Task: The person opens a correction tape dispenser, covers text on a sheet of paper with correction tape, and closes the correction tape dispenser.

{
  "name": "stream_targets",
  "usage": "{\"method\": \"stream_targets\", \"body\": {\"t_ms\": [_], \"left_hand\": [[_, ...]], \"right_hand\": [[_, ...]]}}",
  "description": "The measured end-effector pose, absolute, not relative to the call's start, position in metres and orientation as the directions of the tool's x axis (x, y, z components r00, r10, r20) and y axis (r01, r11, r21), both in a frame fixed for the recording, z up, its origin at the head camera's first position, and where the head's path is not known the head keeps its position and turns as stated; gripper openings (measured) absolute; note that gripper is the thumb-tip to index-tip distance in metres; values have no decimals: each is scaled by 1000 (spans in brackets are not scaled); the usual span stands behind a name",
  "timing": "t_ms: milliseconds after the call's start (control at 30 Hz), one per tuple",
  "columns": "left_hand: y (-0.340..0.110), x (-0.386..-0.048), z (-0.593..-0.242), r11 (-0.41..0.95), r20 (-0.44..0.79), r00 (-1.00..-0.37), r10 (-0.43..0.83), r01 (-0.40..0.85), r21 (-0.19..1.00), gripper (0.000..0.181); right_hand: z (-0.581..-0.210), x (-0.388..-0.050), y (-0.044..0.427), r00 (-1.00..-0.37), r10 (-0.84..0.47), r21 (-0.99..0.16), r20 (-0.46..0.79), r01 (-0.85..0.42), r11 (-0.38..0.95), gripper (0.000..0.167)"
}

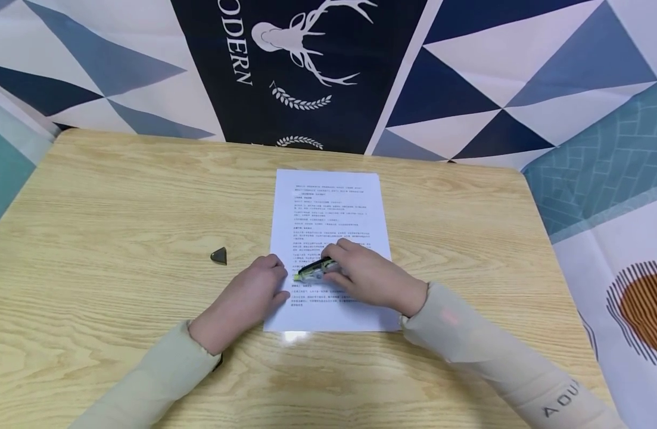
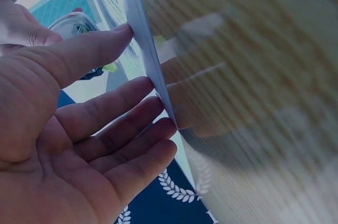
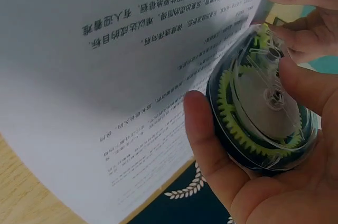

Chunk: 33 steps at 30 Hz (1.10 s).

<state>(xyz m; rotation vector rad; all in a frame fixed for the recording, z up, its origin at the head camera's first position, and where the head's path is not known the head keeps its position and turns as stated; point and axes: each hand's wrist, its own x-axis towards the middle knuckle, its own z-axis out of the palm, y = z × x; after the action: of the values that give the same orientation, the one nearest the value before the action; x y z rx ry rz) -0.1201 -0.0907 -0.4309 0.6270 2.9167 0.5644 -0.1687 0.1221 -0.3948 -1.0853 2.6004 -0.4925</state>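
A correction tape [image 1: 316, 269] with a clear shell and green gears is gripped between the thumb and fingers of my right hand [image 1: 368, 273]. Its green tip sits at the left side of the printed text, on or just over the page; I cannot tell which. The white printed sheet [image 1: 333, 196] lies flat on the table. My left hand [image 1: 248, 298] rests at the sheet's left edge, and in the left wrist view its slightly bent fingertips touch the paper's edge. Green gears of the correction tape [image 3: 259, 108] show in the right wrist view.
Left of the sheet, a small dark cap-like piece [image 1: 218, 256] lies on the wooden table [image 1: 119, 208]. A patterned cloth [image 1: 317, 71] with a deer head hangs behind the table's far edge.
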Motion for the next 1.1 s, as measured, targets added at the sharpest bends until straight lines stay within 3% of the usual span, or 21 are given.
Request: {"method": "stream_targets", "body": {"t_ms": [600,1100], "left_hand": [[-93,-119,-432,840,22,-905,425,404,362,23],[-91,-120,-432,847,-23,-908,418,380,372,25]], "right_hand": [[-397,-169,108,-641,-755,-380,-139,-669,639,24],[-390,-174,100,-603,-768,-263,-216,-721,641,21]]}}
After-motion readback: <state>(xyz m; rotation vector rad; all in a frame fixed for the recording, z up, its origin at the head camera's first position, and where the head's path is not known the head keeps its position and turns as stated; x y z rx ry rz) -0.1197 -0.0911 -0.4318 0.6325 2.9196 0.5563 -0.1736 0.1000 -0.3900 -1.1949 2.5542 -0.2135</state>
